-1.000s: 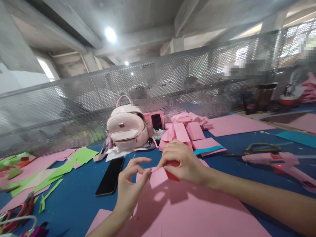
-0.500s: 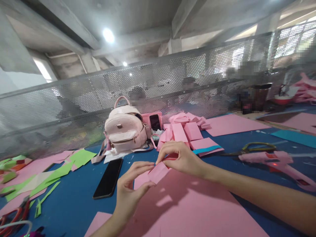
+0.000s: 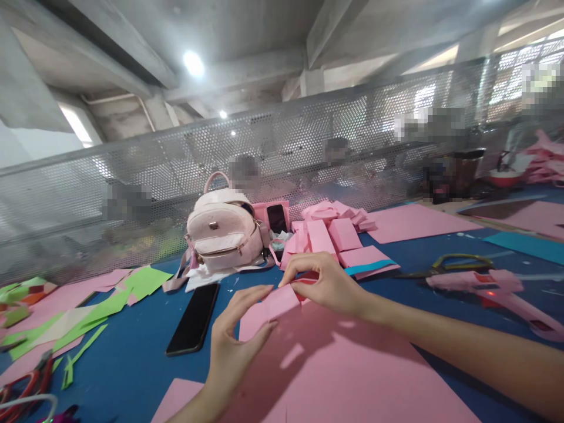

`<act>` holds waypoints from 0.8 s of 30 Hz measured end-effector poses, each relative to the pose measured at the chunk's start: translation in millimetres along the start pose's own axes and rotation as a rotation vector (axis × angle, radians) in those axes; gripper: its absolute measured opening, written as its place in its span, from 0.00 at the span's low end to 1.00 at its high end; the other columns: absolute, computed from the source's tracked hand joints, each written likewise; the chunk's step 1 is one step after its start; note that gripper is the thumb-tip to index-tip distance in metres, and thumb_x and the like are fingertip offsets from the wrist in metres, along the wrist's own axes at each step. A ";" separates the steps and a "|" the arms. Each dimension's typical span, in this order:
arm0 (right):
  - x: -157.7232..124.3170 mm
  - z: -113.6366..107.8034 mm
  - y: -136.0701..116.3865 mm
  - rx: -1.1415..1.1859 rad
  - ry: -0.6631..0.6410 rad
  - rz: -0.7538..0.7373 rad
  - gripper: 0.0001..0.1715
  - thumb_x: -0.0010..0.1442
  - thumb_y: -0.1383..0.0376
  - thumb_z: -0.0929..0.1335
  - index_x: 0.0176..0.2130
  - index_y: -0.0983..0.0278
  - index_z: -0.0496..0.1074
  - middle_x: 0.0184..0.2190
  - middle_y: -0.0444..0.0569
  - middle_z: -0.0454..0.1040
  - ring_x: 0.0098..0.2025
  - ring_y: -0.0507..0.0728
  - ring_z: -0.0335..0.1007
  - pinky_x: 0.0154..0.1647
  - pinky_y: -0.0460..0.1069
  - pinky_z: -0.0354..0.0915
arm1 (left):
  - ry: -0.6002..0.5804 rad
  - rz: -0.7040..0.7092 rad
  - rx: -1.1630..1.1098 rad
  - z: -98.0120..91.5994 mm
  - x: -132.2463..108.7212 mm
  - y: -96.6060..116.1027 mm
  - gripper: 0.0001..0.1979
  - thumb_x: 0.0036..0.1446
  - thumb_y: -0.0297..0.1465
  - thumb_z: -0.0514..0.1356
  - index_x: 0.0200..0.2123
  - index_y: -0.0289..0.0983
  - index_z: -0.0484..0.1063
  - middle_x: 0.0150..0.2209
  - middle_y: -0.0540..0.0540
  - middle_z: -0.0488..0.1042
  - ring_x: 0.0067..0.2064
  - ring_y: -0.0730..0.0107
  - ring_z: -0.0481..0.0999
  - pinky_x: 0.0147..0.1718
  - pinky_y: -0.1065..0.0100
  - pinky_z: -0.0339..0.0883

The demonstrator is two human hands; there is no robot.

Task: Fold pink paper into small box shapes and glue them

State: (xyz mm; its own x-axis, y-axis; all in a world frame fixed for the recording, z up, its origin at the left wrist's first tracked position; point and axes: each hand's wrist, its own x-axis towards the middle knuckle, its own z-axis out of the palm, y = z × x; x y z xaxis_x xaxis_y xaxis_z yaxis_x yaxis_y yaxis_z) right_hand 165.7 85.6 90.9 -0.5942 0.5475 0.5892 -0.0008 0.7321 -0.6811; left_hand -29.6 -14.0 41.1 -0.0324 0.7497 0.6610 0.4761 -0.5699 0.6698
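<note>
A large pink paper sheet [image 3: 335,370] lies on the blue table in front of me. Its far corner flap [image 3: 277,302] is lifted between my two hands. My left hand [image 3: 235,343] pinches the flap's left edge between thumb and fingers. My right hand [image 3: 328,285] is closed on the flap's right end and on a small red tool [image 3: 306,286], mostly hidden under the fingers.
A black phone [image 3: 194,320] lies left of my hands. Behind stand a pink backpack [image 3: 224,232] and a pile of folded pink paper pieces [image 3: 335,238]. A pink glue gun [image 3: 493,291] and scissors [image 3: 458,264] lie right; green scraps [image 3: 106,305] lie left. A perforated metal screen [image 3: 132,194] backs the table.
The flap has been lowered slightly and flattened. My left fingers have spread along its edge. My right hand has barely moved.
</note>
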 end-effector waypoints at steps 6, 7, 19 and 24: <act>4.3 -8.1 5.9 -0.219 0.102 -0.088 0.16 0.51 0.80 0.68 0.27 0.61 0.79 0.28 0.44 0.80 0.35 0.55 0.74 0.37 0.48 0.67 | 0.119 -0.168 -0.099 1.8 0.3 -6.2 0.14 0.59 0.37 0.67 0.47 0.40 0.75 0.45 0.43 0.78 0.48 0.61 0.77 0.50 0.64 0.71; 5.0 -9.2 5.7 -0.230 0.104 -0.095 0.15 0.52 0.80 0.68 0.26 0.61 0.78 0.28 0.44 0.80 0.36 0.55 0.74 0.37 0.48 0.67 | 0.136 -0.182 -0.104 1.4 1.1 -7.2 0.12 0.59 0.38 0.66 0.44 0.39 0.76 0.42 0.44 0.78 0.47 0.61 0.77 0.48 0.65 0.72; 1.3 -4.4 6.1 -0.304 0.099 -0.121 0.17 0.50 0.82 0.68 0.29 0.61 0.78 0.28 0.42 0.80 0.33 0.54 0.73 0.37 0.47 0.65 | -0.089 -0.390 -0.080 6.5 5.9 -11.7 0.11 0.52 0.38 0.68 0.23 0.37 0.82 0.27 0.44 0.83 0.29 0.62 0.79 0.32 0.66 0.72; 2.8 -7.2 8.4 -0.351 0.102 -0.136 0.16 0.51 0.81 0.69 0.29 0.62 0.78 0.30 0.43 0.81 0.34 0.54 0.74 0.38 0.47 0.65 | 0.025 -0.441 -0.101 -1.6 10.6 -9.4 0.12 0.51 0.40 0.69 0.24 0.37 0.83 0.24 0.43 0.82 0.26 0.65 0.77 0.27 0.69 0.71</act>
State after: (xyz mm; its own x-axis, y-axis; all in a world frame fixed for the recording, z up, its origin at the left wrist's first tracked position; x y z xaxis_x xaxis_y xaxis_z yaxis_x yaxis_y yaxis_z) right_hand 169.8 96.3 90.0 -0.5247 0.4604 0.7160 0.2113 0.8852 -0.4144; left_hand -35.9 -1.2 42.4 -0.2350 0.9205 0.3123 0.3239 -0.2288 0.9180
